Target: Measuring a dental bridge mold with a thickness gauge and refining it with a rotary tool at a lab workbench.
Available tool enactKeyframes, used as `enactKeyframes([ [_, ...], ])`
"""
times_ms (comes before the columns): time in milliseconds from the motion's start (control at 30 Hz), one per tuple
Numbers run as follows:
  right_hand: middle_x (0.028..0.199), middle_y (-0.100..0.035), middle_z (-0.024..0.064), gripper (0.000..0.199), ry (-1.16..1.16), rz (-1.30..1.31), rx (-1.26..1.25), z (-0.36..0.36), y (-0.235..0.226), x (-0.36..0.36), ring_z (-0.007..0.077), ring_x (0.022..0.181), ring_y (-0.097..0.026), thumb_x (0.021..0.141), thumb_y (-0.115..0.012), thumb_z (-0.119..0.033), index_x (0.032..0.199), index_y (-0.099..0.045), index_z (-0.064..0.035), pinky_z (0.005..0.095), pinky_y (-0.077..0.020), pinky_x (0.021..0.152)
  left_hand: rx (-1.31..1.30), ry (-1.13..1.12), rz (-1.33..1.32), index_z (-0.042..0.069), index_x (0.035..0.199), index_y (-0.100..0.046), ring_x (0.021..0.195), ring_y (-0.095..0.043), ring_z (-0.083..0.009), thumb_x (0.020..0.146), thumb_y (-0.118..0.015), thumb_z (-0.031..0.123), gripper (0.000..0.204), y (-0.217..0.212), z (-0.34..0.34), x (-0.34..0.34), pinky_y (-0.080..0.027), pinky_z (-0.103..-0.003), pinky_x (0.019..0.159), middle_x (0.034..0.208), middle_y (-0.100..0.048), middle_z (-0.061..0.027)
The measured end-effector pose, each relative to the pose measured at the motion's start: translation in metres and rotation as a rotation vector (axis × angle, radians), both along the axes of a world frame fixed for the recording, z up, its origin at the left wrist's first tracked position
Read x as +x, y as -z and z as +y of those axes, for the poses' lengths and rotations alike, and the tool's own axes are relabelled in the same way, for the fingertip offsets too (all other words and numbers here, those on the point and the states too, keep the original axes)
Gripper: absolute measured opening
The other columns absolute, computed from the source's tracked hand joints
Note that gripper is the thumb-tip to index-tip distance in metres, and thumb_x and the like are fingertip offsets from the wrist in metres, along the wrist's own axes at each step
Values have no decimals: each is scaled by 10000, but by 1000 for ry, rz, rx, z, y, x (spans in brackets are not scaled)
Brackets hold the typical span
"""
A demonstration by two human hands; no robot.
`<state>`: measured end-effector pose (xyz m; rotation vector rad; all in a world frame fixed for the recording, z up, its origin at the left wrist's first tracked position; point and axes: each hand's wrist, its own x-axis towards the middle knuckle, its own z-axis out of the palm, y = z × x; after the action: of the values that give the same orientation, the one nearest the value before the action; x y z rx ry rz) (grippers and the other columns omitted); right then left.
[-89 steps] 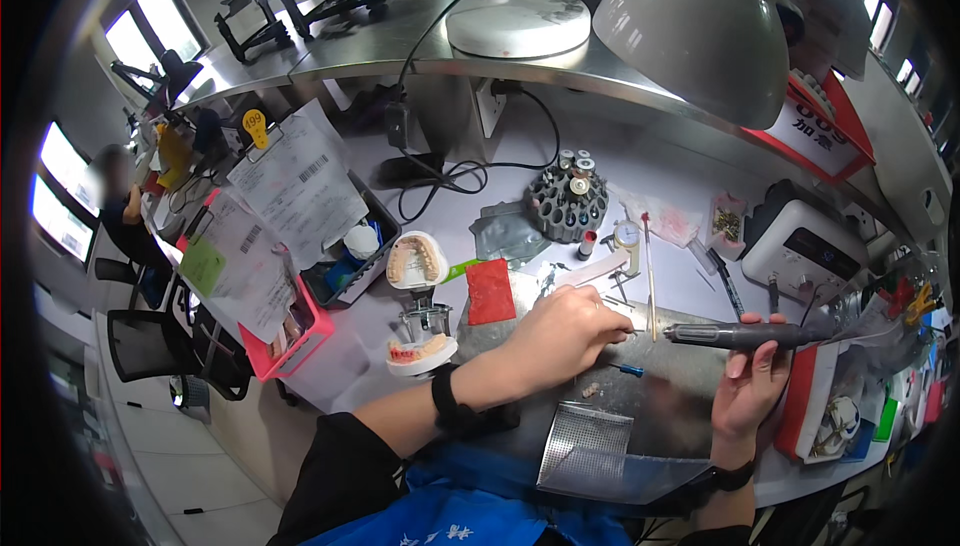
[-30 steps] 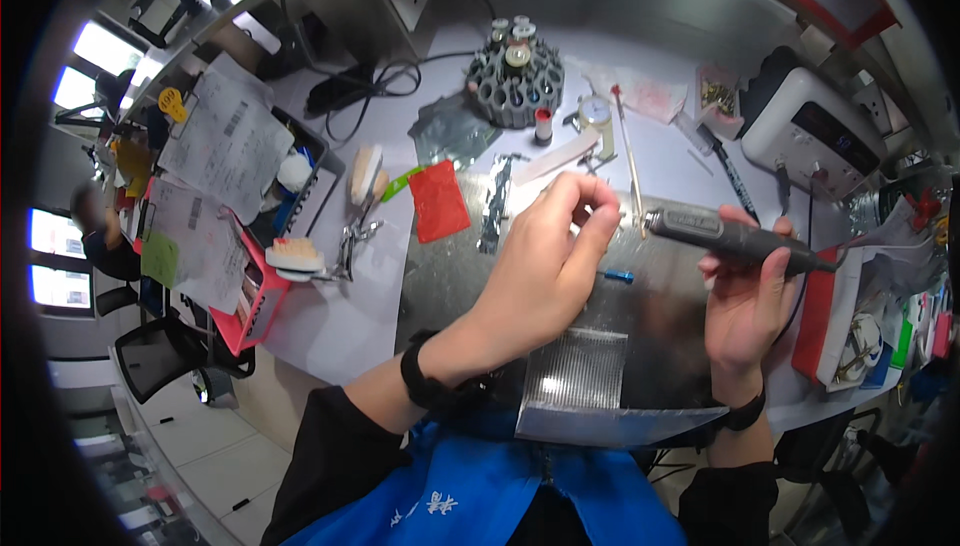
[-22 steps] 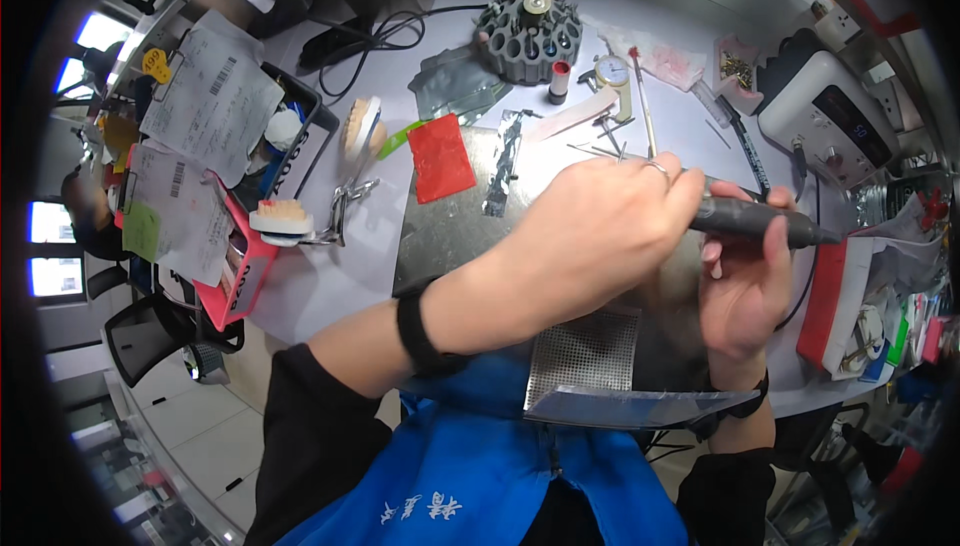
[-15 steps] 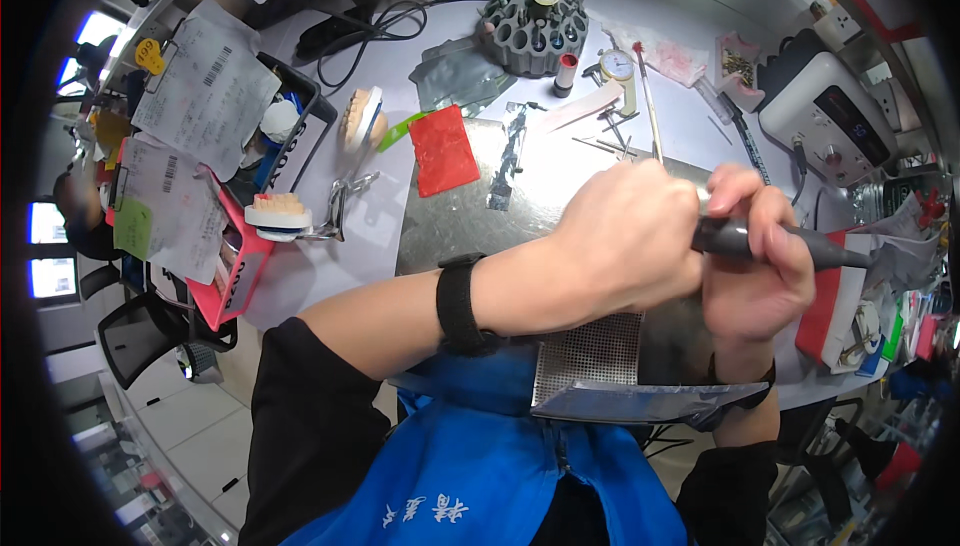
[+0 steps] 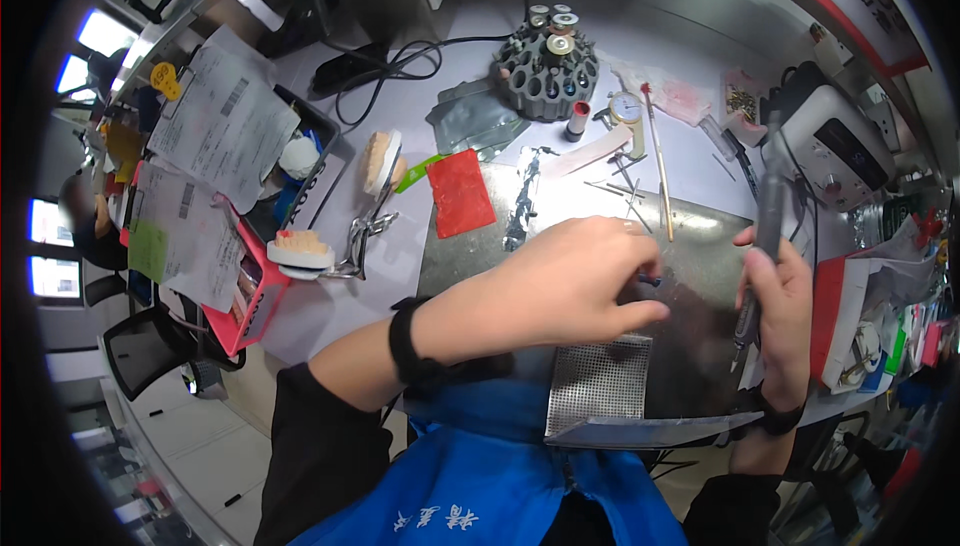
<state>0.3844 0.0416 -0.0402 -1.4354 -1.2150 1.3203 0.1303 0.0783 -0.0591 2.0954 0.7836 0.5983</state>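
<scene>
My right hand (image 5: 785, 301), at the right of the metal work plate (image 5: 695, 296), is closed around a grey rotary handpiece (image 5: 768, 236). The tool stands almost upright, its thin tip pointing down toward me and its cord end up by the white control box (image 5: 830, 131). Over the middle of the plate, my left hand (image 5: 570, 281) has its fingers curled and its thumb stretched out. A small dark blue piece (image 5: 650, 280) shows at those curled fingers; most of it is hidden. Beneath this hand lies a perforated metal grille (image 5: 600, 381).
A grey bur stand (image 5: 548, 71) is at the back. A red wax sheet (image 5: 461, 194), a dial gauge (image 5: 625, 111) and a long brush (image 5: 660, 166) lie before it. Left are a hinged articulator with dental casts (image 5: 303, 251) and a pink tray (image 5: 262, 301) with papers.
My hands have moved apart. The handpiece went from lying level between them to nearly upright in my right hand, lower right. My left hand's thumb now sticks out. The view has shifted slightly.
</scene>
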Motion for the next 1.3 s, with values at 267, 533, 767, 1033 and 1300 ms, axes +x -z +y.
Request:
enactKeyframes([
  [267, 520, -518, 72, 445, -66, -812, 66, -12, 13, -2, 206, 465, -530, 802, -759, -234, 1150, -622, 7, 331, -407, 501, 21, -120, 269, 23, 897, -648, 798, -648, -344, 859, -675, 122, 109, 14, -40, 0, -525, -425, 704, 860, -635, -146],
  [533, 676, -526, -57, 159, 156, -676, 135, -5, -18, 59, 10, 577, -445, 896, -702, -100, 1039, -690, -31, 185, -337, 506, -79, -280, -105, 5, 1024, -713, 740, -643, -231, 896, -641, 23, 148, -15, -30, -36, -506, -327, 683, 879, -625, -117],
  [767, 731, -534, -47, 148, 113, -421, 39, -22, -22, 74, 18, 585, -478, 918, -624, -49, 1055, -673, -20, 175, -344, 509, 29, -666, -567, -67, 1030, -633, 802, -663, -164, 943, -647, 49, 146, -40, -55, -132, -547, -256, 695, 1081, -590, -145],
  [1033, 735, -550, -27, 173, -223, -541, 30, -5, -11, 33, 34, 641, -501, 845, -678, -45, 1012, -673, 2, 193, -387, 581, 117, -798, -384, -53, 914, -670, 750, -633, -158, 826, -783, 83, 197, -38, -82, -160, -503, -257, 684, 872, -647, -99],
  [1300, 674, -615, 1, 100, -55, -631, -72, -27, -3, 61, 47, 613, -531, 832, -700, -67, 865, -667, 21, 215, -415, 567, 584, -769, -78, -28, 867, -676, 779, -665, -263, 788, -773, 39, 142, -15, -83, -140, -524, -352, 714, 806, -682, -107],
])
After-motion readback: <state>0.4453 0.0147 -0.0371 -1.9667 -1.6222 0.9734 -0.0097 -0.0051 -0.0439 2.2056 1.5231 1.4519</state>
